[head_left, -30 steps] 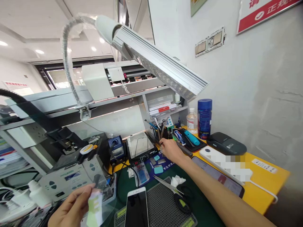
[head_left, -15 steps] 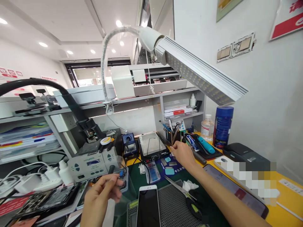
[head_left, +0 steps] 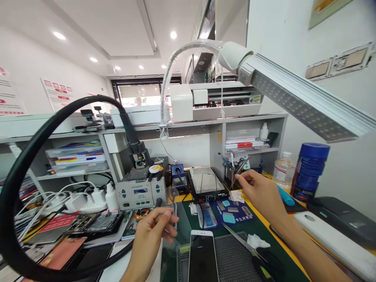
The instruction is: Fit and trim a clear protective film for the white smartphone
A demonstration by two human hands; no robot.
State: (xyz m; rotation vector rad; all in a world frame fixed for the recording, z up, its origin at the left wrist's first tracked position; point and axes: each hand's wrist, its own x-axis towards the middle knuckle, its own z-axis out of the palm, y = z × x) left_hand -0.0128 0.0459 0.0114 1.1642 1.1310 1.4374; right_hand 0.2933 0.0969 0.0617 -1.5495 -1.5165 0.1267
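Pinching clear film point(head_left: 182, 219) in your left hand point(head_left: 151, 231) — right hand point(head_left: 263, 194) grip unclear — you faced a green-covered tabletop point(head_left: 274, 239) under ceiling lights point(head_left: 173, 35).

- white walls point(head_left: 289, 51), red-and-white poster point(head_left: 58, 102) left
- white ceiling point(head_left: 102, 27), round lights point(head_left: 173, 35) lit
- window point(head_left: 138, 92) at back
- gray shelves point(head_left: 216, 147) behind desk point(head_left: 248, 203)

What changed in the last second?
The left hand moved right, nearer the white phone; the yellow-green piece it held is out of sight, whether let go, unclear. The view swung left. The right hand stays by the tool holder; phone and scissors lie unmoved.
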